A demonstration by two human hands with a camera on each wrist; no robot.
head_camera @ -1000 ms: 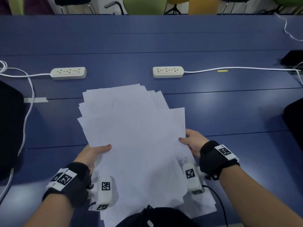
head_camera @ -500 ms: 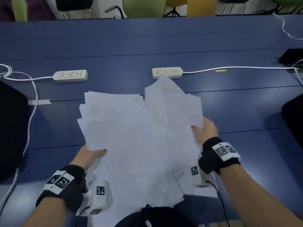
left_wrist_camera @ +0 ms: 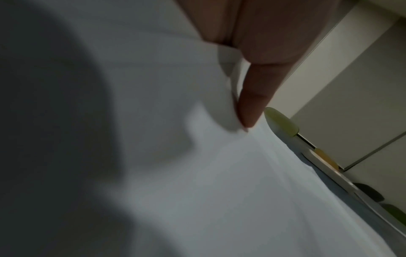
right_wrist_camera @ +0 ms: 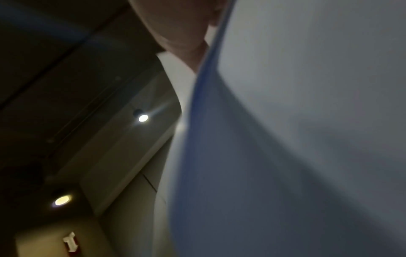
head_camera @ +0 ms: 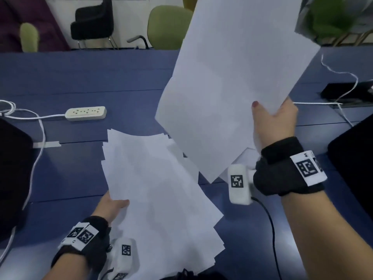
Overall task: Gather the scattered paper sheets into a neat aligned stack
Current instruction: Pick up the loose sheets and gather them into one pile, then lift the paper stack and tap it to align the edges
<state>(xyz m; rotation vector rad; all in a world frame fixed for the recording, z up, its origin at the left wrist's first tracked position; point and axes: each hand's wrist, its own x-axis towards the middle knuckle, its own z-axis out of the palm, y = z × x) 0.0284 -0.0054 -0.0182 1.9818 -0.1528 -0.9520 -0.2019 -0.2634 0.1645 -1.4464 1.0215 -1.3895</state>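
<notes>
My right hand (head_camera: 270,118) grips a bunch of white sheets (head_camera: 232,77) by their right edge, thumb on top, and holds them lifted and tilted high above the blue table (head_camera: 80,77). My left hand (head_camera: 113,205) holds the left edge of a fanned, uneven pile of white sheets (head_camera: 161,188), thumb on top, low over the table's near side. In the left wrist view a finger (left_wrist_camera: 252,107) lies against the white paper (left_wrist_camera: 197,191). In the right wrist view the lifted paper (right_wrist_camera: 307,121) fills the right side, seen from below.
A white power strip (head_camera: 85,113) with its cable lies at the left on the table. Black objects sit at the left edge (head_camera: 12,168) and right edge (head_camera: 353,168). A white cable (head_camera: 343,77) runs at the far right. Chairs (head_camera: 167,27) stand behind the table.
My right hand has lifted part of the sheets up and to the right, away from the pile. My left hand still holds the rest of the pile in place.
</notes>
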